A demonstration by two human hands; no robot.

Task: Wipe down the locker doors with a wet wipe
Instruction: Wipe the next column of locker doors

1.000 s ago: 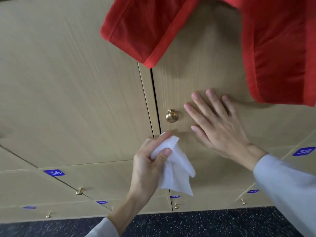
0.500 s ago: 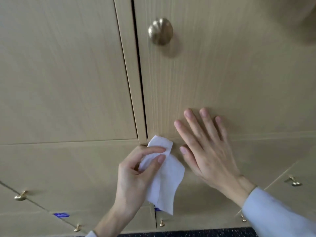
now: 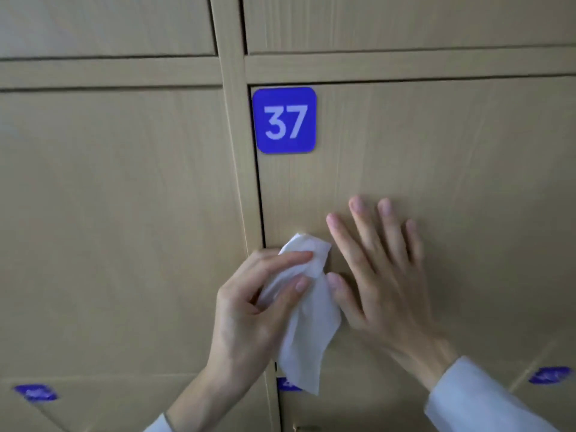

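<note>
A light wooden locker door (image 3: 436,157) fills the right of the view, with a blue plate reading 37 (image 3: 284,120) in its upper left corner. My left hand (image 3: 249,310) pinches a white wet wipe (image 3: 307,316) between thumb and fingers. The top of the wipe rests against the door near its left edge and the rest hangs down. My right hand (image 3: 383,275) lies flat on the same door just right of the wipe, fingers spread and pointing up.
Another locker door (image 3: 118,213) lies to the left across a vertical frame strip (image 3: 240,157). More doors sit above and below, and blue number plates (image 3: 36,392) show in the lower row. The knob of door 37 is hidden.
The view has dropped one locker row: the red cloth and the brass knob have left the frame and plate 37 has come in. Both hands moved down with it, the wipe still held.
</note>
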